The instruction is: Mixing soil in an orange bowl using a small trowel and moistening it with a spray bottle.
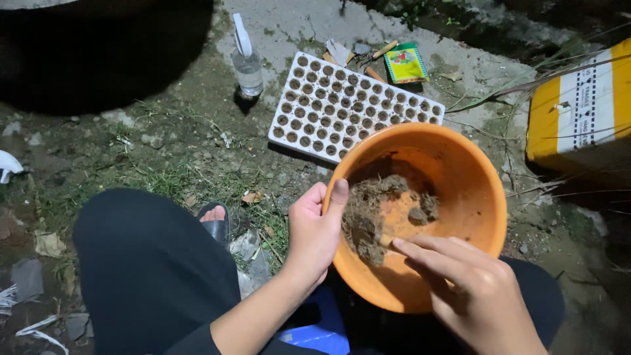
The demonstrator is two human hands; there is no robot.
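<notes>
- Far left: scraps of litter (46, 243) on bare ground with thin grass; black trouser knee (151, 263) and a sandalled foot (215, 220) just beside it.
- Upper left of centre: clear spray bottle (248, 62) standing upright, apart from everything else.
- Centre: white seedling tray (351, 105), cells filled with soil, lying flat just beyond the bowl; likely thin, flexible plastic, best lifted from two edges.
- Behind the tray: green-and-yellow seed packet (405, 64) flat on concrete.
- Left hand (315, 233): closed on the near-left rim of the orange plastic bowl (467, 190), thumb over the edge, fingers hidden outside.
- Bowl: tilted over the lap, near the tray; probably light, smooth, somewhat slippery, rim the safest hold.
- Inside: clump of damp soil (371, 213), crumbly, apt to fall apart.
- Right hand (473, 289): fingers extended, loosely together, tips touching the soil, gripping nothing.
- Far right: yellow-and-white box (582, 105), well apart; open ground between it and the bowl.
</notes>
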